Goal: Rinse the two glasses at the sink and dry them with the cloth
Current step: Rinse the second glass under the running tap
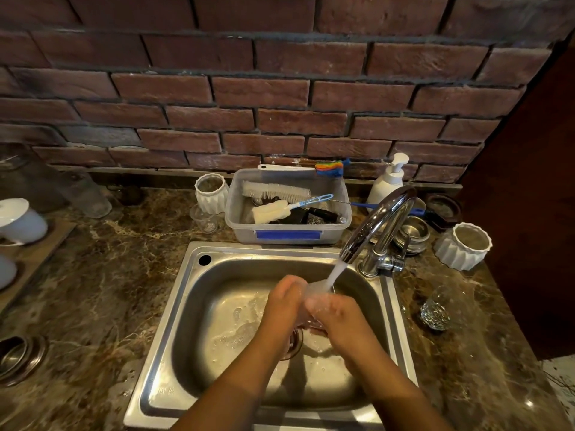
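- Held glass (pixel 314 289): clasped between the left hand (pixel 284 306) and the right hand (pixel 337 318). Only a pale sliver shows under the water stream (pixel 334 272); rim and base are covered.
- Drain (pixel 295 340): largely hidden behind the left wrist.
- Both forearms: cut off by the lower edge.
- Second glass (pixel 435 311), right of the sink (pixel 165 337): upper wall too transparent to trace; only the patterned base reads.
- Tub (pixel 287 234): the dark items beneath the brushes (pixel 275 191) cannot be identified.
- Soap dispenser (pixel 387 181): lower body hidden behind the faucet (pixel 376 219).
- White cups (pixel 20 220): cut by the left edge.
- Jars (pixel 28 175), far left: dim and blurred.
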Action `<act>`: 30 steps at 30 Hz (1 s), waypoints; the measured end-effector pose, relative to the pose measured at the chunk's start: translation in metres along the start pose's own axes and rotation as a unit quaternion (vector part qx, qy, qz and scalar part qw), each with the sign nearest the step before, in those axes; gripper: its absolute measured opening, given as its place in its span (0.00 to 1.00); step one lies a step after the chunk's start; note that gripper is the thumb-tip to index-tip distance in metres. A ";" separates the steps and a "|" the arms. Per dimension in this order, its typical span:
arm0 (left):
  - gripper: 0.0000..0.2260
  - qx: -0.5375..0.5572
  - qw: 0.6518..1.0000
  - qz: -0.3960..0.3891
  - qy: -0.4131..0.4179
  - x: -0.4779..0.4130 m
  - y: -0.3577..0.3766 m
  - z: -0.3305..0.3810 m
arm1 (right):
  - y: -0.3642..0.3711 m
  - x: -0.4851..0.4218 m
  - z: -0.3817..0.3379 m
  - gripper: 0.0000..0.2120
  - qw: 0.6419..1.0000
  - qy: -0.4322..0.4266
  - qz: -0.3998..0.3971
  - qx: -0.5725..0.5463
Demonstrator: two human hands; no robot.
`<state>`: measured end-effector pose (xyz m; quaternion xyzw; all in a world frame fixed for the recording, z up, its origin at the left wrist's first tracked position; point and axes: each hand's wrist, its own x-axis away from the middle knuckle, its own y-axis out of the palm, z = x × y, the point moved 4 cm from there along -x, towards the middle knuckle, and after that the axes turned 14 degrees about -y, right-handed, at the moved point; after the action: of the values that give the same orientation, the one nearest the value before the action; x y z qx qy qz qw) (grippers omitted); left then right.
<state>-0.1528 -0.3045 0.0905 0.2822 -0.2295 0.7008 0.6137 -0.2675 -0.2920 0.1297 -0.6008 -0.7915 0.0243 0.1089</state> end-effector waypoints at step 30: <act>0.13 0.026 0.997 -0.001 -0.079 0.006 -0.008 0.003 | 0.003 -0.002 0.000 0.10 0.987 -0.124 -0.073 0.071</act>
<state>-0.1447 -0.3013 0.0969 0.3525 -0.2590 0.6813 0.5869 -0.2640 -0.2932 0.1291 -0.5247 -0.8368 0.1467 0.0533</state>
